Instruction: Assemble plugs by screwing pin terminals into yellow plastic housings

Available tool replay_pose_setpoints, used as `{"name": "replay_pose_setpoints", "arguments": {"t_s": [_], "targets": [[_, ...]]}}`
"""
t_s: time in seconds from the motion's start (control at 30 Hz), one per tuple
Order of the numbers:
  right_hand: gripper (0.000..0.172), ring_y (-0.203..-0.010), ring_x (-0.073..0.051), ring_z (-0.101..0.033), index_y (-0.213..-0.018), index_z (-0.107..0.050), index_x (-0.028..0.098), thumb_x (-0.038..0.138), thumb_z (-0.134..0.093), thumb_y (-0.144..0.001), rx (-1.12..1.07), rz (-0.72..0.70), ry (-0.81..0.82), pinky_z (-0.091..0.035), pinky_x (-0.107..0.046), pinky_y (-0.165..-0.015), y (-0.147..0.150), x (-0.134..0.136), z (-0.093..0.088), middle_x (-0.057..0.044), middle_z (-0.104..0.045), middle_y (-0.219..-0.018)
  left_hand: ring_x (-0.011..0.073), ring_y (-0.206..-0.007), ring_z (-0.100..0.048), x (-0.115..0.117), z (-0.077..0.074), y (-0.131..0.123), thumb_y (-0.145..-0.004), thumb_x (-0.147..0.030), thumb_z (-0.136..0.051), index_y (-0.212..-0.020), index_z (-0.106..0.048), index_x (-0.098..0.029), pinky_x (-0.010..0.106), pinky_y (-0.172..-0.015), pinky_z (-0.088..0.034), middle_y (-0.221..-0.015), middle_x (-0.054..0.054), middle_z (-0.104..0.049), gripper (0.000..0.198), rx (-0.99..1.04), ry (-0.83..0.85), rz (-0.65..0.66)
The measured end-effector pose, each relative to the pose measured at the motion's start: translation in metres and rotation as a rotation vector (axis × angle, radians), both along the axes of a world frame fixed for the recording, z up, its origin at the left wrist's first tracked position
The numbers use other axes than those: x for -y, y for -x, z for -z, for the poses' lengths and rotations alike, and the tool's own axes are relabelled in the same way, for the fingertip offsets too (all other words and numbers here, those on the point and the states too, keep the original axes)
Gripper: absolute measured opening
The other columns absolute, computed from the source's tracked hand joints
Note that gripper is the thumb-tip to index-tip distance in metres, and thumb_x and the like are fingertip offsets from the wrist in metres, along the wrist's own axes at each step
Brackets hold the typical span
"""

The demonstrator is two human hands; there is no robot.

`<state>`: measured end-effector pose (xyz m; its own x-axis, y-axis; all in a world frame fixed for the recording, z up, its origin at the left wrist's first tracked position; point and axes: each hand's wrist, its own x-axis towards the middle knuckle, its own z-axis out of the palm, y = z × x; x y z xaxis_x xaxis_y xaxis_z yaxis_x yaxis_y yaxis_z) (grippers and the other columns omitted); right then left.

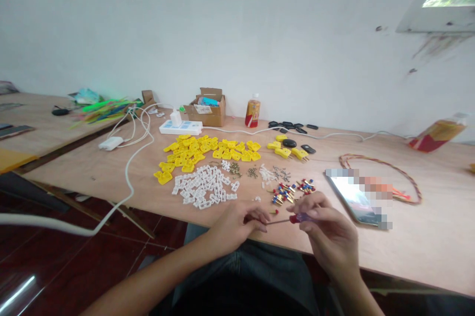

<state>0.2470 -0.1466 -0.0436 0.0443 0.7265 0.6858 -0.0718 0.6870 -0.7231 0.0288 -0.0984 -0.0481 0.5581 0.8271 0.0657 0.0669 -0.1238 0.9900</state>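
My right hand [326, 237] is shut on a screwdriver [287, 220] with a red and blue handle. Its thin metal shaft points left into the fingertips of my left hand [237, 227]. Those fingers are curled at the tip, and anything they hold is hidden. Just beyond the hands lie several blue and red pin terminals [284, 193]. Further up the plywood table [419, 227] are a heap of yellow plastic plug housings [208, 150], a heap of white plastic parts [202, 186] and small brass screws [234, 169].
A phone [352, 199] and a loop of braided wire [382, 170] lie to the right. At the back stand a white power strip [180, 128], a cardboard box [208, 113] and a bottle [253, 111]. White cables cross the table and hang over its left edge.
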Motion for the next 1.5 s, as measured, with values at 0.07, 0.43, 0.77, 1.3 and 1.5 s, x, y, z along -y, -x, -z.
{"name": "replay_pose_setpoints", "arguments": {"t_s": [0.07, 0.43, 0.77, 1.3, 1.5], "targets": [[0.03, -0.091, -0.021, -0.078, -0.117, -0.078, 0.038, 0.016, -0.075, -0.097, 0.001, 0.034, -0.002, -0.069, -0.037, -0.072, -0.001, 0.0, 0.001, -0.002, -0.077, -0.099, 0.02, -0.086, -0.075, -0.001, 0.003, 0.001, -0.082, -0.011, -0.072, -0.088, -0.077, -0.016, 0.031, -0.087, -0.059, -0.09, 0.005, -0.08, 0.009, 0.048, 0.042, 0.024], [0.03, -0.094, -0.019, -0.078, -0.117, -0.075, 0.035, 0.011, -0.07, -0.099, -0.007, 0.016, 0.0, -0.068, -0.034, -0.075, 0.003, -0.003, 0.002, -0.002, -0.076, -0.103, 0.0215, -0.089, -0.078, -0.002, 0.004, 0.002, -0.086, -0.014, -0.073, -0.092, -0.076, -0.015, 0.032, -0.088, -0.06, -0.094, 0.007, -0.081, 0.007, 0.11, 0.08, 0.038], [0.03, -0.1, -0.02, -0.079, -0.117, -0.075, 0.034, 0.01, -0.067, -0.101, -0.112, 0.088, -0.025, -0.07, -0.037, -0.081, 0.002, -0.001, -0.002, -0.001, -0.079, -0.11, 0.0214, -0.101, -0.076, -0.008, -0.016, 0.01, -0.1, -0.018, -0.066, -0.107, -0.079, -0.02, 0.03, -0.091, -0.057, -0.107, 0.006, -0.082, 0.015, -0.162, -0.357, 0.023], [0.029, -0.099, -0.018, -0.079, -0.117, -0.075, 0.03, 0.008, -0.066, -0.1, -0.124, 0.203, -0.034, -0.068, -0.035, -0.086, -0.006, -0.01, 0.003, -0.002, -0.08, -0.108, 0.0219, -0.091, -0.076, -0.142, -0.039, 0.008, -0.092, -0.006, -0.07, -0.105, -0.078, -0.017, 0.03, -0.084, -0.055, -0.1, 0.006, -0.082, 0.018, -0.678, -0.695, -0.021], [0.028, -0.1, -0.019, -0.079, -0.117, -0.076, 0.03, 0.009, -0.067, -0.1, -0.117, 0.208, -0.025, -0.068, -0.033, -0.084, -0.008, -0.011, 0.004, -0.003, -0.08, -0.108, 0.024, -0.097, -0.076, -0.143, -0.044, 0.007, -0.095, -0.015, -0.073, -0.105, -0.079, -0.018, 0.033, -0.091, -0.055, -0.105, 0.007, -0.082, 0.012, -0.699, -0.687, 0.006]]}}
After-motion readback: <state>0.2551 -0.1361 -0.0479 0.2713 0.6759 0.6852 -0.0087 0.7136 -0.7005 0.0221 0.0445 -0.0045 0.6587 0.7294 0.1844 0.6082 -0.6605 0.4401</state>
